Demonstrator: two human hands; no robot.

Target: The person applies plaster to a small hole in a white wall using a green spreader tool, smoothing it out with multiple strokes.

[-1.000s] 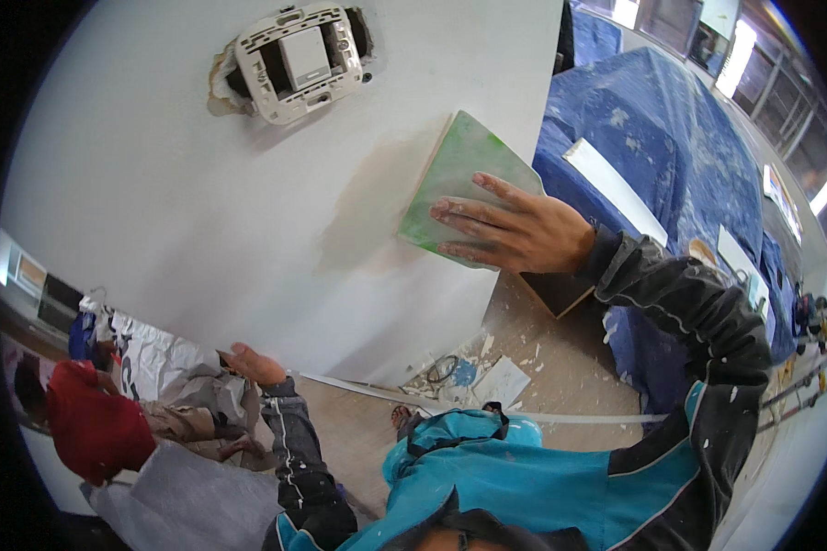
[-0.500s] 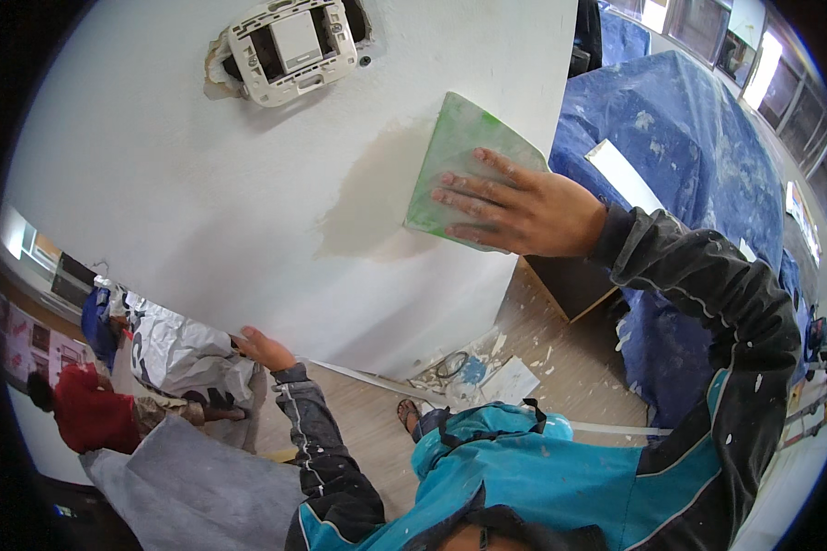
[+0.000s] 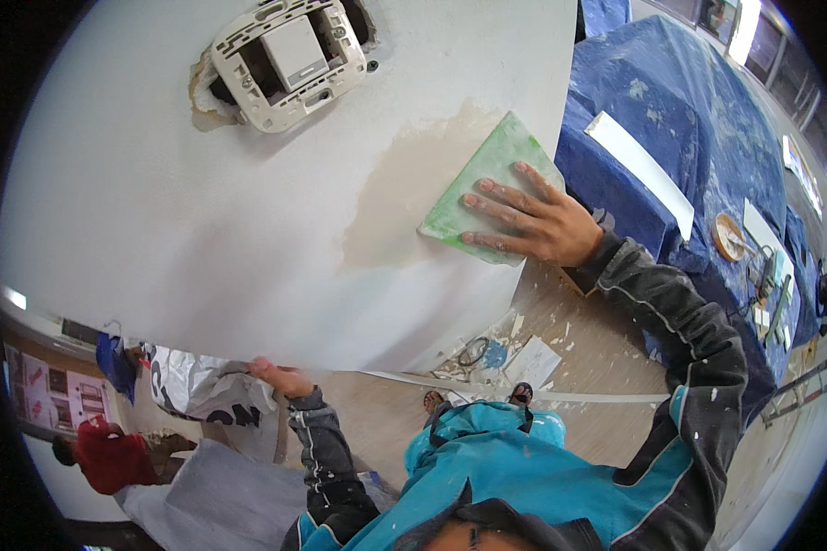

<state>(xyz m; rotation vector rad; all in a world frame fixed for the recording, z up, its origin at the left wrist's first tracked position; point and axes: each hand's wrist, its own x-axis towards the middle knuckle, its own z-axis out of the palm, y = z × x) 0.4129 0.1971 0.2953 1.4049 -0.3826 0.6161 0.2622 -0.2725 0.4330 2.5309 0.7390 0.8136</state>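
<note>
My right hand lies with fingers spread on a dusty green sheet, apparently sandpaper, and presses it to the white wall. The sheet covers part of a beige patch in the wall's surface. My left hand is at the wall's lower left edge, fingers bent against it; their far side is partly hidden. Above the patch, a white switch frame sits over a rough cut-out, with one switch module in its middle.
At the right, blue sheeting drapes something bulky, with white strips and a small bowl on it. Flakes and a white board piece litter the floor below the wall. A person in red is at the lower left, near grey cloth.
The green sheet has shifted right and down under my right hand and turned, showing more of the beige patch. My left hand has slipped slightly lower along the edge. The whole view has shifted.
</note>
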